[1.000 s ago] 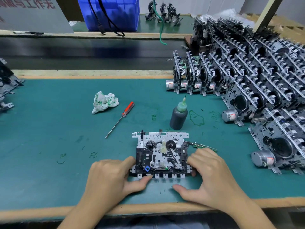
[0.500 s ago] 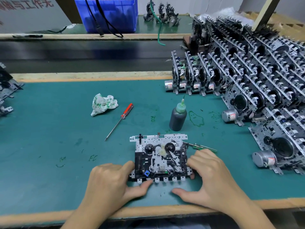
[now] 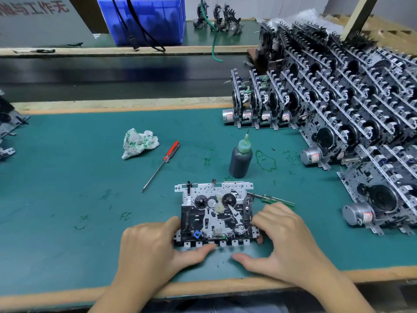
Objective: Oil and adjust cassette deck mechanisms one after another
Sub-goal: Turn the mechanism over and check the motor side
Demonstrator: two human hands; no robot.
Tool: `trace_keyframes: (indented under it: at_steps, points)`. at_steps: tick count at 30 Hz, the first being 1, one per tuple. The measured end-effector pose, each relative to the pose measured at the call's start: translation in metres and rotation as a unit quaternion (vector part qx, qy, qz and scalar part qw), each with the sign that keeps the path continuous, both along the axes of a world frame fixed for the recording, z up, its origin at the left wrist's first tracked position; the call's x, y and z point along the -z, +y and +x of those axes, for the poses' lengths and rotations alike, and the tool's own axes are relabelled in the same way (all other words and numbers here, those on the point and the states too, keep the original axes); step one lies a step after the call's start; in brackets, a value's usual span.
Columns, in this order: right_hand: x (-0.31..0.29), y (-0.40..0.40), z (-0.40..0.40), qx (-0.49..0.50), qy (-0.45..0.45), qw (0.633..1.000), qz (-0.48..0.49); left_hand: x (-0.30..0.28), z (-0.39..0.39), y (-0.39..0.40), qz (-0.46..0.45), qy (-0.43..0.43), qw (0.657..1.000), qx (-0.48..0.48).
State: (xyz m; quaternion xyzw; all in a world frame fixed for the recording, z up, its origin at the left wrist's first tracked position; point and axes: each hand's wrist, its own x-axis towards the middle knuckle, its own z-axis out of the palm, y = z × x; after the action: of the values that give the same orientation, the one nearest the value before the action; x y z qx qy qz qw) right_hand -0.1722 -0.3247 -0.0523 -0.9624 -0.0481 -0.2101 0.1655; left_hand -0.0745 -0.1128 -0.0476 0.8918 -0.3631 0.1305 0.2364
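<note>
Since the earlier frames nothing on the bench has shifted: the left hand [image 3: 155,247] and right hand [image 3: 286,240] still grasp the cassette deck mechanism [image 3: 215,214] by its side edges, flat on the green mat [image 3: 67,199] near the front edge. Its long axis runs left-right, key tabs toward the person, reel hubs facing up. Judgement: hold it steady and level, and oil sparingly from the oil bottle [image 3: 241,159] just behind it.

Both forearms enter from the bottom edge, angled inward. Left hand [image 3: 150,247] palm down, fingers curled at the deck's [image 3: 216,213] left edge, thumb along its near edge. Right hand [image 3: 285,242] palm down, fingers curled over the deck's right side, thumb extended toward the left thumb, tips apart.
</note>
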Motion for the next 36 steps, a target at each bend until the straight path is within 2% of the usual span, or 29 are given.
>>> trace_keyframes:
  at_steps: [5,8,11,13,16,18,20,22,25,26,29,32,34,36]
  points:
    - [0.000,0.003,0.000,0.030,-0.025,0.999,-0.025,-0.002,0.007,0.005,0.023,0.067,0.996,0.044]
    - [-0.004,0.003,0.000,0.030,-0.010,0.999,-0.025,-0.005,0.004,0.004,0.016,0.089,0.995,0.050]
    - [-0.010,0.001,-0.002,-0.011,0.027,0.999,0.016,-0.012,0.001,0.004,-0.054,0.140,0.988,0.032]
    - [-0.014,0.004,-0.004,-0.037,0.052,0.994,0.093,-0.019,-0.001,0.006,-0.120,0.187,0.975,0.021]
    - [-0.021,0.011,-0.006,-0.033,0.050,0.969,0.241,-0.027,-0.004,0.007,-0.188,0.212,0.959,0.016]
    - [-0.027,0.014,-0.008,-0.044,0.050,0.958,0.279,-0.033,-0.008,0.006,-0.216,0.220,0.951,-0.003]
    - [-0.034,0.017,-0.009,-0.042,0.090,0.949,0.299,-0.039,-0.010,0.005,-0.222,0.219,0.949,-0.034]
    - [-0.041,0.019,-0.007,-0.004,0.150,0.927,0.342,-0.043,-0.008,0.003,-0.209,0.244,0.944,-0.081]
    - [-0.047,0.019,-0.002,-0.013,0.259,0.850,0.458,-0.043,-0.006,0.000,-0.158,0.283,0.938,-0.126]
    - [-0.049,0.017,0.000,-0.023,0.273,0.836,0.476,-0.043,-0.006,0.000,-0.149,0.291,0.936,-0.135]
    - [-0.051,0.017,0.003,-0.034,0.287,0.820,0.493,-0.043,-0.006,0.002,-0.110,0.303,0.934,-0.156]
    - [-0.052,0.017,0.000,-0.016,0.293,0.844,0.448,-0.047,-0.008,0.007,-0.034,0.275,0.946,-0.169]
    - [-0.050,0.015,-0.004,0.025,0.294,0.889,0.350,-0.052,-0.008,0.008,0.014,0.192,0.964,-0.183]
    - [-0.047,0.013,-0.006,0.076,0.277,0.932,0.223,-0.055,-0.005,0.009,-0.027,0.109,0.979,-0.168]
